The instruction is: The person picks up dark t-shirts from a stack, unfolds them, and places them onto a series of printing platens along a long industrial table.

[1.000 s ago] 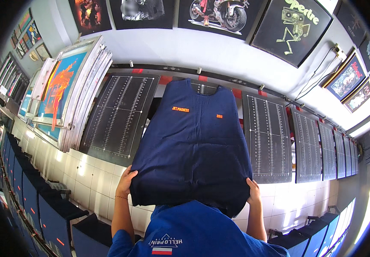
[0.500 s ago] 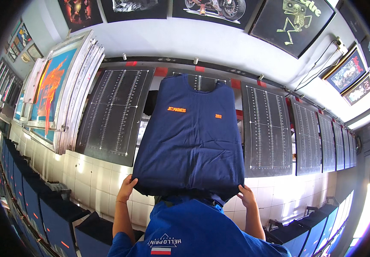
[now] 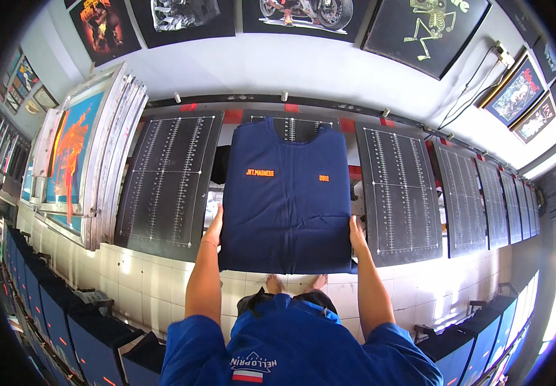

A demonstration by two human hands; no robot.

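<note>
A navy blue T-shirt (image 3: 287,212) with small orange lettering on the chest lies over a black printing board (image 3: 294,127), whose gridded far end shows at the neck opening. Along the shirt's left edge rests my left hand (image 3: 215,225), its fingers stretched forward and partly hidden against the side. My right hand (image 3: 357,235) lies flat against the opposite edge in the same way, fingers extended. Some creases cross the lower right of the cloth. Its near hem hangs just above my feet, with a small loose fold at the right corner.
Black boards with white grid marks stand in a row on the left (image 3: 168,180) and right (image 3: 401,186). Framed printing screens (image 3: 75,154) lean at far left. Behind me, navy shirts on boards (image 3: 91,334) flank both sides. Posters (image 3: 423,29) cover the wall.
Both hands have left the shirt's lower corners and moved forward along its sides. The near part of the shirt now looks narrower and straighter, and my feet have come into view.
</note>
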